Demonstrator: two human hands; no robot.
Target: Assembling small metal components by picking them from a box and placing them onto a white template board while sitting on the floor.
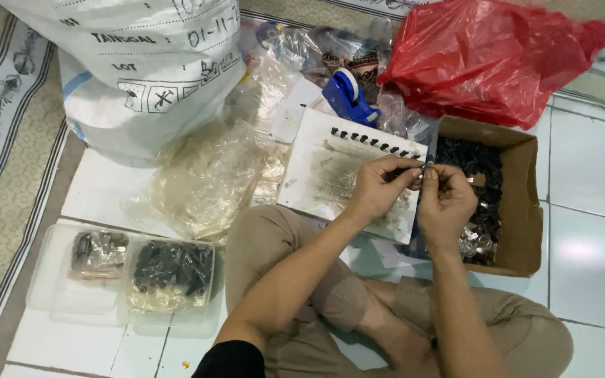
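Big white woven sack [141, 63] fills the top left, lying on the pale tiled floor [589, 273], with a patterned mat [8, 126] running along the left edge. Top right, a crumpled red plastic bag [491, 56]. Below it an open cardboard box [519, 196], packed with small dark parts and a few shiny clear ones near its front. Between sack and box lies a heap of clear plastic bags [211, 175], and a blue tape dispenser [348, 94] sits just behind a worn white board [330, 168] that carries a row of small dark pieces along its top edge. Lower left, a clear plastic tray [64, 294] holds bagged dark parts.

Now the hands, both up over the board's right edge, right beside the box. The left hand [379, 189] has its fingers pinched narrow on a small dark part [425, 166]; the right hand [446, 203] curls close around the same piece from the other side, fingertips touching it. It is too small to make out its shape.

Room is tight: board on the left, box wall on the right, crossed legs below. Bare tile opens only at the far right.
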